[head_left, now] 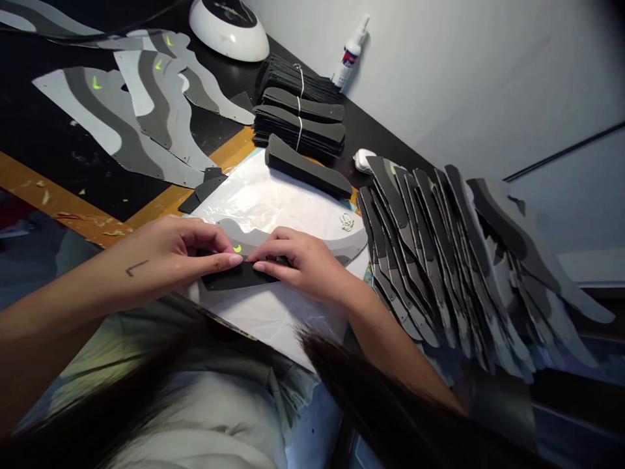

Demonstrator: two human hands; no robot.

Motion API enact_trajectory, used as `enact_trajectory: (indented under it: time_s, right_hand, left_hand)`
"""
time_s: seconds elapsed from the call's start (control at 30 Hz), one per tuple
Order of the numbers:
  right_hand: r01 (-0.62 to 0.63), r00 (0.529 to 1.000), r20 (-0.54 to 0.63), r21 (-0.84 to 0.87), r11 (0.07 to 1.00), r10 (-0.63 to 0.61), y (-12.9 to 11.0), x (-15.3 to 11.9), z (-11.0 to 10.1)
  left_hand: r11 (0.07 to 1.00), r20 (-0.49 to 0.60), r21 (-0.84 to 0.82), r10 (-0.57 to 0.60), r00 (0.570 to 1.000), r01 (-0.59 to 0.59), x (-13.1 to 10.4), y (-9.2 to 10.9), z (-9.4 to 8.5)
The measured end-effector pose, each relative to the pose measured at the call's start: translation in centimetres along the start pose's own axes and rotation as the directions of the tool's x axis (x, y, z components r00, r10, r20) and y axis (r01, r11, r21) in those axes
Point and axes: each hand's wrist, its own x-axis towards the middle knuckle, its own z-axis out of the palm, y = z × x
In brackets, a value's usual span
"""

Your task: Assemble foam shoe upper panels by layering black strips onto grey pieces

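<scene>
Both hands meet over a white plastic-covered sheet. My left hand pinches the upper edge of a black piece between thumb and fingers. Close beside it, my right hand pinches the same edge, thumb below and fingers above. A curved grey piece with a yellow-green mark lies behind the fingertips and reaches right past my right hand. The fingers hide part of where the black and grey pieces meet.
Grey patterned pieces lie at the back left. Behind the sheet are tied black stacks, a loose dark stack, a white bottle and a white device. Many standing pieces fill the right side.
</scene>
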Motion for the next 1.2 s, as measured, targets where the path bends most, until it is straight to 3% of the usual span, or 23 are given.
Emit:
enact_trajectory:
  time_s: [0.1,0.27,0.43,0.7,1.0,1.1,1.2]
  right_hand:
    - [0.008,1.000,0.013,-0.005,1.000,-0.008,0.0,0.0,0.0]
    - [0.021,1.000,0.012,-0.005,1.000,-0.021,0.1,-0.1,0.0]
    - [0.026,1.000,0.014,-0.009,1.000,-0.026,0.2,-0.1,0.0]
    - [0.054,0.998,0.043,0.000,0.999,-0.054,0.4,-0.2,-0.2]
    - [0.054,0.997,0.061,-0.008,0.999,-0.053,0.3,-0.2,-0.3]
    - [0.068,0.996,0.051,-0.013,0.998,-0.067,0.3,-0.3,-0.3]
    - [0.103,0.994,0.035,-0.034,0.994,-0.102,0.3,-0.4,-0.3]
  left_hand:
    - [0.998,-0.031,0.069,0.013,0.999,-0.011,0.2,-0.3,-0.1]
    - [0.984,0.015,0.175,0.011,1.000,-0.014,0.3,-0.8,-0.1]
    - [0.967,-0.042,0.242,0.094,0.995,-0.081,0.3,-0.9,0.0]
    - [0.936,-0.018,0.325,0.148,0.989,-0.134,0.3,-1.6,-0.2]
    - [0.914,-0.113,0.335,0.280,0.953,-0.229,0.1,-1.3,0.4]
    - [0.869,-0.156,0.415,0.361,0.919,-0.271,-0.2,-1.6,0.4]
    - [0.834,-0.230,0.497,0.391,0.891,-0.238,-0.7,-2.0,0.6]
